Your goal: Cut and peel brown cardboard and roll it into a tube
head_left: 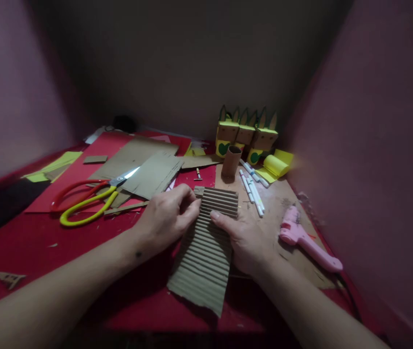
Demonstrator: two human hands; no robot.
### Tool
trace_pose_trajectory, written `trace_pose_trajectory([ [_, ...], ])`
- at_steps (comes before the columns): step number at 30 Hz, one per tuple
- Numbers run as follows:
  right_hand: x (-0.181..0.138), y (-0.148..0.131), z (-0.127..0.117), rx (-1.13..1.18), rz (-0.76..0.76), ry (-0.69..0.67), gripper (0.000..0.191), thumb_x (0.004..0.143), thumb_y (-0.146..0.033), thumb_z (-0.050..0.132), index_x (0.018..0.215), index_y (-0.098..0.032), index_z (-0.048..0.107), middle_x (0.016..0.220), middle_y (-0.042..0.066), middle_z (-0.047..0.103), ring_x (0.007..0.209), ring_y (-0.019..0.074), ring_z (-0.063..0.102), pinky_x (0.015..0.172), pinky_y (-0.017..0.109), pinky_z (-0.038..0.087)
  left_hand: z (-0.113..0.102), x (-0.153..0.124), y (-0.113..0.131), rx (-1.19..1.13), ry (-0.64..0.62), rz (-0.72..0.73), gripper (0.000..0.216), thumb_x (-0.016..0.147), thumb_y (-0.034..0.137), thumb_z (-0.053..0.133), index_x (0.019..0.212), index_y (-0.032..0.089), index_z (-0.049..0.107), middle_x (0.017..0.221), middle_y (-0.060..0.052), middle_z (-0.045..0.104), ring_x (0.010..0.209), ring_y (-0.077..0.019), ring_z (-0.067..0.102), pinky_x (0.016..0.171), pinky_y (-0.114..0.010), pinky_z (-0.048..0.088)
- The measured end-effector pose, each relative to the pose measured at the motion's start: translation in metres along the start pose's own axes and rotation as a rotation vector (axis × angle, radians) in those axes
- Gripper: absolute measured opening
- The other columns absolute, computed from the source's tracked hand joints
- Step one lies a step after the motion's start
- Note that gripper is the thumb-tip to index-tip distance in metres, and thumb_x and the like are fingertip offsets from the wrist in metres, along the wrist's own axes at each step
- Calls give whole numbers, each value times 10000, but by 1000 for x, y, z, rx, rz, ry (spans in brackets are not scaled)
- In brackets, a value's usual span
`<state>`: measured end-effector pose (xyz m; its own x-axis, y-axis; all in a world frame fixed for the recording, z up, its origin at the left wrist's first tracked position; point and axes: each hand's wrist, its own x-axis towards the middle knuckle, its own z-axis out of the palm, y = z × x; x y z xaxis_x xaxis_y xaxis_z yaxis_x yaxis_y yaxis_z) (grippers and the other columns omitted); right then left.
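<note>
Between my hands is a strip of corrugated cardboard (206, 261), its ridges facing up and its lower end ragged. My left hand (172, 213) pinches the strip's upper left edge, where a small flap of paper layer shows. On the right side, my right hand (244, 237) grips the strip with the thumb lying across the ridges; its other fingers are hidden underneath. A cardboard tube (231, 161) stands upright just beyond the strip. Scissors (114, 186) with one red and one yellow handle lie to the left, blades apart from my hand.
Pink glue gun (300, 232) lies on a cardboard sheet (282, 194) at right, its cord trailing down. White markers (252, 191) and curled yellow paper (277, 165) are nearby. Cardboard figures with pointed ears (248, 133) stand at the back. Red paper (64, 186) and cardboard pieces (151, 172) spread leftward.
</note>
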<state>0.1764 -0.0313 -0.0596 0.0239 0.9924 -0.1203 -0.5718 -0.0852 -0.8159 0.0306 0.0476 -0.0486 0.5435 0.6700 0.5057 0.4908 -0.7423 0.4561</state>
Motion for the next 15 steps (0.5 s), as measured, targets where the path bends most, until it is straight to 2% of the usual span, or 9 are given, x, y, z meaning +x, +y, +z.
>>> trace_pose_trajectory([
  [4,-3,1,3,-88,-18,25,187,738,-262,702,908,-184,685,715,0,701,653,170,658,670,330,524,1,1,-1,215,158,204,149,888,280,516,908,139,558,687,-2,578,543,-121,519,526,-245,413],
  [8,-3,0,4,-208,-72,28,137,760,-268,671,860,-176,689,698,-13,685,612,139,627,641,291,501,4,0,1,369,189,344,169,930,229,451,920,119,578,724,-35,614,603,-148,590,550,-258,442],
  [12,-3,0,3,-242,-93,25,127,760,-269,664,844,-176,689,689,-23,673,616,127,615,643,277,489,3,-1,0,422,188,360,205,932,206,428,833,132,592,682,-35,612,579,-152,598,533,-264,432],
  [15,-3,1,3,-194,-60,29,143,749,-282,676,846,-178,685,676,-22,669,596,133,610,621,282,479,1,1,0,278,152,229,186,920,228,433,837,150,579,666,-22,624,557,-141,588,530,-256,425],
])
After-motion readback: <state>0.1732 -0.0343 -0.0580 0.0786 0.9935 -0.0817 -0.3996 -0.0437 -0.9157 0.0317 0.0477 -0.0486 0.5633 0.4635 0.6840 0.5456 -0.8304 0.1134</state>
